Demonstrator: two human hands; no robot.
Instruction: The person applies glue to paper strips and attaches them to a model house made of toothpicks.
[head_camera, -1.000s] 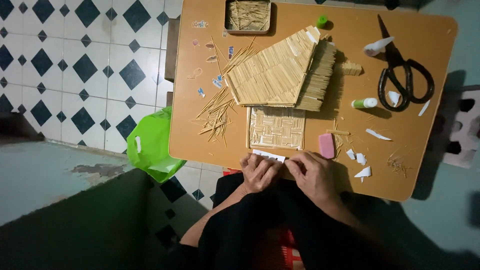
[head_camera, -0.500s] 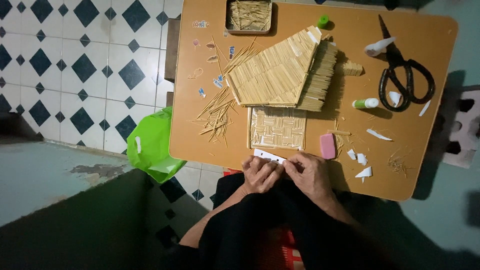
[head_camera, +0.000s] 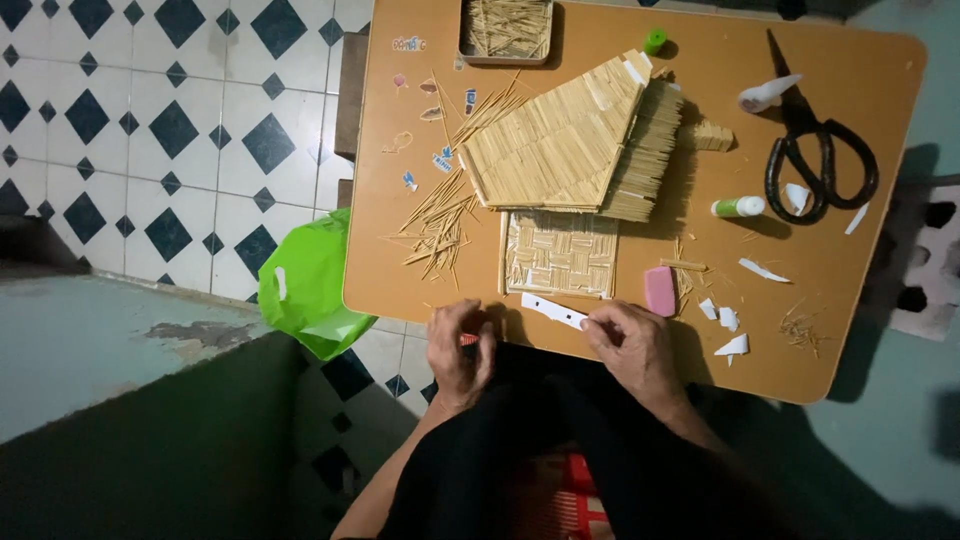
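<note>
- At the near edge of the wooden surface (head_camera: 860, 150), the right hand (head_camera: 632, 345) is pinching one end of a white paper strip (head_camera: 553, 310) between thumb and fingers; the strip is lying just below a woven stick panel (head_camera: 560, 253).
- The left hand (head_camera: 460, 345) is curling closed around a small red-tipped object, too hidden to identify, just beside the strip's other end.
- A pink eraser (head_camera: 660, 291) is sitting near the right hand, with white paper scraps (head_camera: 733, 346) scattering beyond it.
- A stick-built roof (head_camera: 560, 140) is occupying the middle, with loose sticks (head_camera: 440, 225) lying to its left.
- Black scissors (head_camera: 815, 145) and a small glue bottle (head_camera: 738, 207) are resting at the far right.
- A green plastic bag (head_camera: 305, 285) is hanging off the left edge, over the tiled floor (head_camera: 150, 120).
</note>
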